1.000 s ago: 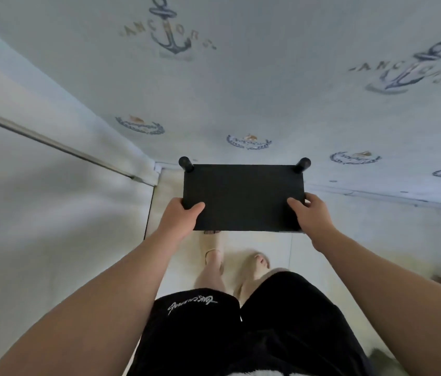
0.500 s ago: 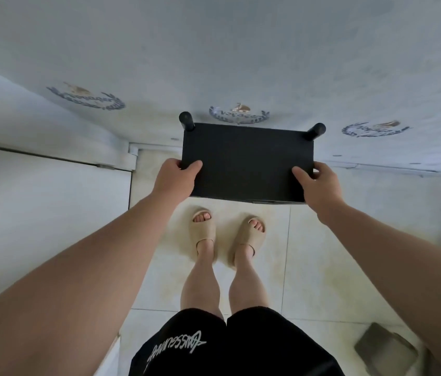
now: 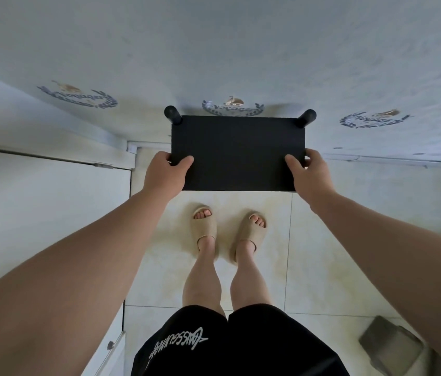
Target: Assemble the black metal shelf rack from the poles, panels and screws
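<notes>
I look straight down on the black metal shelf rack, seen from above as a flat black top panel. The round tops of two black poles show at its far corners, one on the left and one on the right. My left hand grips the panel's near left corner, thumb lying on top. My right hand grips the near right corner the same way. The rack's lower parts are hidden beneath the panel. It stands against a pale wall.
The pale wall with printed emblems runs across the top. A white door or cabinet fills the left. My feet in beige slippers stand on the tile floor just behind the rack. A grey object lies at the lower right.
The view has tilted downward, so my feet and more floor show. The rack sits a little lower and nearer the wall. Both hands keep their grip on the near corners.
</notes>
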{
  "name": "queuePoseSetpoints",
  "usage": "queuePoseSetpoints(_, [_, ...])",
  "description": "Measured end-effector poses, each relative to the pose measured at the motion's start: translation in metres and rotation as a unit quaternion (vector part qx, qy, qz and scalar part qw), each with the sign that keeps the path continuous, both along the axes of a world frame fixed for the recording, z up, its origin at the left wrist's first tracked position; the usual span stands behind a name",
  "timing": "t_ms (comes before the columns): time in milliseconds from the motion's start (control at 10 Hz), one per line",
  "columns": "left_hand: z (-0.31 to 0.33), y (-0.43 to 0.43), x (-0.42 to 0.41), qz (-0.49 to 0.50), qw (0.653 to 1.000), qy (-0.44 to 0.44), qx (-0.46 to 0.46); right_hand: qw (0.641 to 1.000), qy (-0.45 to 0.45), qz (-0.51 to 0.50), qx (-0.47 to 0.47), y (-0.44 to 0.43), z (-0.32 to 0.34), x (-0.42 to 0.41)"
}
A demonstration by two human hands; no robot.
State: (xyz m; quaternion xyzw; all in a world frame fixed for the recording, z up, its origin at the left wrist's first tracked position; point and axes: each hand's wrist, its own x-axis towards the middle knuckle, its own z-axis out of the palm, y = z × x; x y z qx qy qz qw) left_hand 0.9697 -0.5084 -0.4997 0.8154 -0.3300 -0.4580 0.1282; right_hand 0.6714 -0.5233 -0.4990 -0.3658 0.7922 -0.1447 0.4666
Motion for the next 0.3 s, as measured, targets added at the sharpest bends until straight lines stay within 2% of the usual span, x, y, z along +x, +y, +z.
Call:
queuePoseSetpoints(200, [0.021, 0.002, -0.006, -0.034, 0.998, 0.002, 0.049, 0.999, 0.01, 0.041, 0.027, 0.01, 0.024, -0.001])
queuePoseSetpoints(300, [0.046, 0.01, -0.015, -0.081, 0.993, -0.077, 0.041, 0.997, 0.033, 0.069, 0.022, 0.02, 0.048, 0.002])
